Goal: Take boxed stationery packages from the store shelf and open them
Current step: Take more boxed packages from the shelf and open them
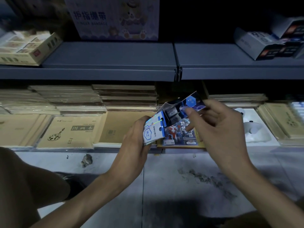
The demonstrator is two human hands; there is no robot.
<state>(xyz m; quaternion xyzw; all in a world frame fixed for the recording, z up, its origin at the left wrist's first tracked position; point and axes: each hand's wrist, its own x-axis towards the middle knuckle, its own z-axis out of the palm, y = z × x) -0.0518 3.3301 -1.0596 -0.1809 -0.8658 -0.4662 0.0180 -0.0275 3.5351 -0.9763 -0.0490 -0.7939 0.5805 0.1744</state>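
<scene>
Holding a blue-and-white package [153, 133] in the air, both hands on it. Gripping its lower, white end with the left hand [135, 140], fingers [142, 120] curled tight round the far edge. Pinching the lifted flap [193, 102] at the upper end with the right hand [218, 127], thumb on the near face, forefinger behind, the other fingers loosely bent. Opened at the top, with a dark inside showing between flap and body; contents too dim to tell. Tilted, white end down to the left, flap end up to the right.

Right behind and under the package, lying flat on the lower shelf: a bright cartoon-cover book [180, 137]. Left of the package, on that same level: a tan drawing book [70, 134] with a palette print, and beyond it stacks of kraft notebooks [126, 96] wrapped in film. Right of the package: a white bear figure [251, 125] and more tan books [278, 122].

Above the package: a grey shelf board [108, 63], bearing a pale finger-bandage carton [115, 18] with a bear print, a tan tray box [24, 50] far to the left and a grey display box [269, 45] far to the right.

Below the package: a grey, scuffed floor [181, 178]. Low and left of the package: a bent leg [24, 181] in dark cloth.
</scene>
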